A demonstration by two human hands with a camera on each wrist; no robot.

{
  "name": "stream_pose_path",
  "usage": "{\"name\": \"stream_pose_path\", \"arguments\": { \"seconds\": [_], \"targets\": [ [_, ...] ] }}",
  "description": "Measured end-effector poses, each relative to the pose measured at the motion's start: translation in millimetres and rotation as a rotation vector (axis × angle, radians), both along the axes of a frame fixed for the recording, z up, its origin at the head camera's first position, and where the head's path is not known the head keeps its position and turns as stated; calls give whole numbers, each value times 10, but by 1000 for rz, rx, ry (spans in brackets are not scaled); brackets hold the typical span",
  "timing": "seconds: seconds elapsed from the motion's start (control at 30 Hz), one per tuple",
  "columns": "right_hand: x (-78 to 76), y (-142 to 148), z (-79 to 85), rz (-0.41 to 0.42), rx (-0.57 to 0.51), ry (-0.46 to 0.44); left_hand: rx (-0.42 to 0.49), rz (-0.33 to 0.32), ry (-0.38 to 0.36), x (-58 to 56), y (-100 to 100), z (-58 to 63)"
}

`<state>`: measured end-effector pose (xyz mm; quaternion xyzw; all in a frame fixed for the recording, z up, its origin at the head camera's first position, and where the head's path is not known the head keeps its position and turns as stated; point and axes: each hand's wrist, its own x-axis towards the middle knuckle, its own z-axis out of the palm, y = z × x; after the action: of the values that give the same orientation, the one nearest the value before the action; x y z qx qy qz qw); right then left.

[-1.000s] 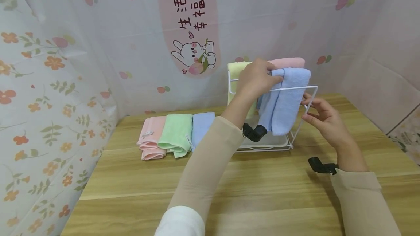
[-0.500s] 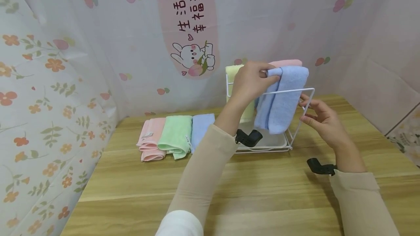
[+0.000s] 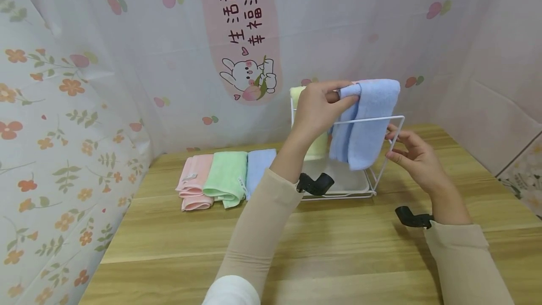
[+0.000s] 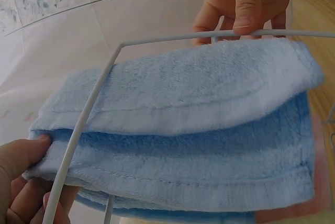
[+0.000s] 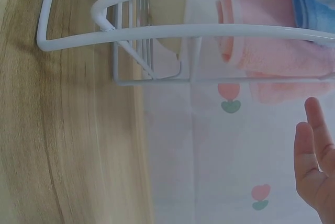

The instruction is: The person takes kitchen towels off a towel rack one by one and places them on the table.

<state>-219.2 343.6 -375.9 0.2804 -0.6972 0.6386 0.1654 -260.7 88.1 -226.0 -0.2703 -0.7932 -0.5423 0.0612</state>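
Observation:
In the head view, my left hand [image 3: 317, 109] pinches the upper left edge of a folded blue towel [image 3: 372, 124] between thumb and fingers. The towel hangs folded over inside a white wire rack [image 5: 157, 33]. At the rack's right end, my right hand [image 3: 417, 156] grips the side wire; the left wrist view has its thumb [image 4: 245, 12] on the bar and fingers behind. A yellow towel [image 3: 316, 148] hangs at the rack's left, partly hidden by my left hand. Behind the blue one, a pink towel [image 5: 267, 51] hangs, clearest in the right wrist view.
Left of the rack, a folded pink towel [image 3: 196, 178], a green towel [image 3: 228, 173] and another blue towel [image 3: 259, 168] lie side by side on the wooden table [image 3: 178, 248]. A pale tray [image 3: 338, 180] sits in the rack's base. A printed curtain [image 3: 169, 69] stands behind.
My left hand has shifted slightly left, still pinching the blue towel. The towel has risen a little and now covers most of the pink one. My right hand stays at the rack's side.

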Motion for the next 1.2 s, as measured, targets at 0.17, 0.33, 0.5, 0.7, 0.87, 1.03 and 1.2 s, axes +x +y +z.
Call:
{"name": "stream_pose_path", "arguments": {
  "seconds": [0.17,0.33,0.5,0.7,0.87,1.03,1.2],
  "targets": [
    [7,-4,-4,2,-3,2,115,-36,-3,16,-40,-20],
    [23,-1,8,-14,17,-8,210,-70,32,37,-63,-29],
    [32,-4,17,-35,41,-15,300,-96,88,65,-69,-25],
    [28,-2,9,-45,48,-16,356,-120,155,69,-94,-16],
    [20,-6,2,-47,32,-15,402,-130,173,83,-131,16],
    [19,-4,3,-40,22,-19,440,-133,202,71,-188,11],
    [27,-11,9,-47,41,-30,501,-113,250,34,-311,-29]
  ]
}}
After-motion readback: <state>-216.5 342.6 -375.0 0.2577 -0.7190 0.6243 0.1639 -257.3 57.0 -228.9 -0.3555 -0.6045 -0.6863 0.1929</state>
